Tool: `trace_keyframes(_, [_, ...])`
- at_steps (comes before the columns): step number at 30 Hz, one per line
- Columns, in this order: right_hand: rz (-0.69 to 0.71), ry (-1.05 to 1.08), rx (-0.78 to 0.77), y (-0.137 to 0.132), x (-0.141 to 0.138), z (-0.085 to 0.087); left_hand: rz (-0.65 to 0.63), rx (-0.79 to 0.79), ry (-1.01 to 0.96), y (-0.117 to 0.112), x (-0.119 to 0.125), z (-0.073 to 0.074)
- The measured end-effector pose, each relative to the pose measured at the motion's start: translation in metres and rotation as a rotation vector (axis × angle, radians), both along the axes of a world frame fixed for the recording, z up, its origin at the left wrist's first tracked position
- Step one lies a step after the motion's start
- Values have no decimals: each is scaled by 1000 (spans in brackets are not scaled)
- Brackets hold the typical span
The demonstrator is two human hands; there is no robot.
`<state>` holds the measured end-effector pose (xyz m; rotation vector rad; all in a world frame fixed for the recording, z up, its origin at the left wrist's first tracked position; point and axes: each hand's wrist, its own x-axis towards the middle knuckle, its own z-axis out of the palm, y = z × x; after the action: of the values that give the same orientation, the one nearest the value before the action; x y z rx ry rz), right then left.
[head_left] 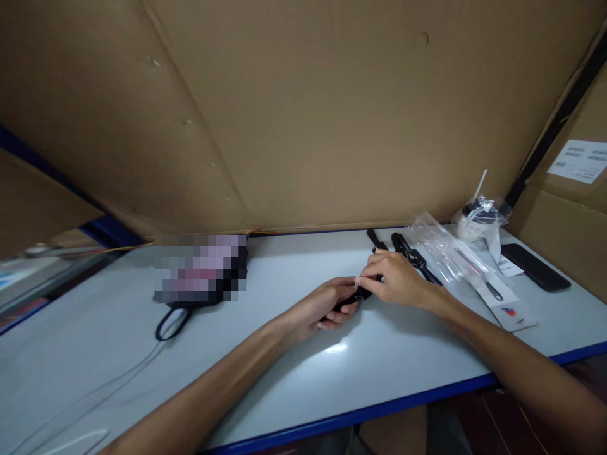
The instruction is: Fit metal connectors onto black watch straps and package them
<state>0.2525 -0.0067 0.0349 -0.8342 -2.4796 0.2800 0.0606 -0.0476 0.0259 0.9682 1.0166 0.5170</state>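
In the head view my left hand [334,302] is closed around one end of a black handled tool [361,294], which looks like a spokeshave. Its fingers wrap the handle, so much of it is hidden. My right hand [391,278] is closed at the middle of the same tool, thumb and fingers pinched together there. Whether a small part sits in that pinch I cannot make out. Just beyond the right hand lies a similar black spokeshave [416,258] on the table. Another black handle [374,239] sticks out behind that hand, partly covered.
Clear plastic packaging with a white card [505,309] lies to the right. Behind it stands a plastic-wrapped cup [477,221] with a straw, near a black phone-like slab [535,266]. A blurred-out dark case [203,272] with a loop is at left. Cardboard [332,114] walls the back.
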Motion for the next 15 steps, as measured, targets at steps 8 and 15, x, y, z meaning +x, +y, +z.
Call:
trace_keyframes(8, [-95, -29, 67, 3, 1, -2, 9, -13, 19, 0, 1, 1])
trace_keyframes(15, [-68, -14, 54, 3, 0, -3, -7, 2, -3, 1, 0, -2])
